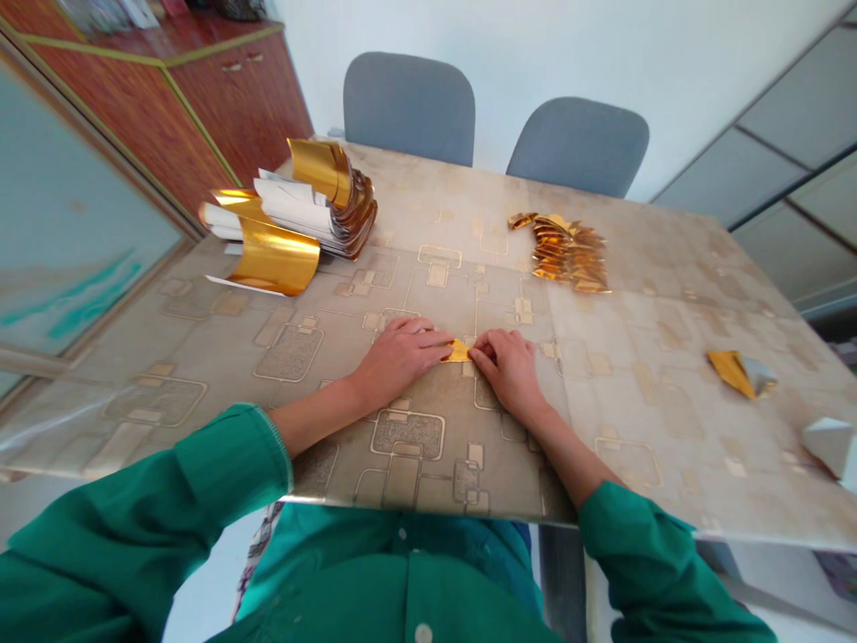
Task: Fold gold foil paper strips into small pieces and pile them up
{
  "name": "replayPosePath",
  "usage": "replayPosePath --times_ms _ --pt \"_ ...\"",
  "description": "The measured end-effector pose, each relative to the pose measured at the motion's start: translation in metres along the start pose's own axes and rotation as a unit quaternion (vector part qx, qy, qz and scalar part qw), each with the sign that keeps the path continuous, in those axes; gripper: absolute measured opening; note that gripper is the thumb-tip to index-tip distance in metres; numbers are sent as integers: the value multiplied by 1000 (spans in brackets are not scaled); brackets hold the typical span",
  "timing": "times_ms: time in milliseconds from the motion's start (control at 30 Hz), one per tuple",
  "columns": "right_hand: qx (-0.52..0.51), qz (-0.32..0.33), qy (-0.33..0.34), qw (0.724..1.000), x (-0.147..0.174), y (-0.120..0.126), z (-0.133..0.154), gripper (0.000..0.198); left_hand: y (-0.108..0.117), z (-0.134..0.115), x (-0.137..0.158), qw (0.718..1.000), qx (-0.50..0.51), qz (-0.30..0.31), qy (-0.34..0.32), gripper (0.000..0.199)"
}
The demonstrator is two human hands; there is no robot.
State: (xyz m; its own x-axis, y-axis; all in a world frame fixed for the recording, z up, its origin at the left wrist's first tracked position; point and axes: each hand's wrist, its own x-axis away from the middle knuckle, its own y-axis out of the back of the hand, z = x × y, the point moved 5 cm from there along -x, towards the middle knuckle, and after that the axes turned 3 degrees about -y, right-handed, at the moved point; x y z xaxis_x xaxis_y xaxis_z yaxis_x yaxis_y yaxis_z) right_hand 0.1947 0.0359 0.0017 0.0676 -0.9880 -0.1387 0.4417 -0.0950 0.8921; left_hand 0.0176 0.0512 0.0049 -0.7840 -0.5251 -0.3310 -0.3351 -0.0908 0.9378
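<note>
A small folded piece of gold foil paper [458,351] lies on the table between my two hands. My left hand [407,353] comes in from the left, its fingers together and its thumb and fingertips pressed on the paper's left end. On the opposite side, my right hand [507,362] pinches the paper's right end between curled fingers and thumb. Parts of the paper's two ends are hidden under the fingertips.
Curled gold and white foil sheets [278,254] lie at the left, by a thick stack [325,201]. Folded gold pieces [569,253] sit in a row at back right. A creased gold sheet [740,372] and white paper [832,449] are far right. Two grey chairs [410,107] stand behind the table [636,375].
</note>
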Motion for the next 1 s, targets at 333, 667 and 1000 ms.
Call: replayPosePath --times_ms 333,667,1000 --pt "146 -13 167 975 10 -2 23 21 -1 -8 3 998 -39 15 -39 30" --pt "192 3 175 966 20 3 19 30 0 -3 3 998 -23 55 0 32" --pt "183 5 189 965 33 6 14 33 4 -11 5 997 -43 61 -13 36"
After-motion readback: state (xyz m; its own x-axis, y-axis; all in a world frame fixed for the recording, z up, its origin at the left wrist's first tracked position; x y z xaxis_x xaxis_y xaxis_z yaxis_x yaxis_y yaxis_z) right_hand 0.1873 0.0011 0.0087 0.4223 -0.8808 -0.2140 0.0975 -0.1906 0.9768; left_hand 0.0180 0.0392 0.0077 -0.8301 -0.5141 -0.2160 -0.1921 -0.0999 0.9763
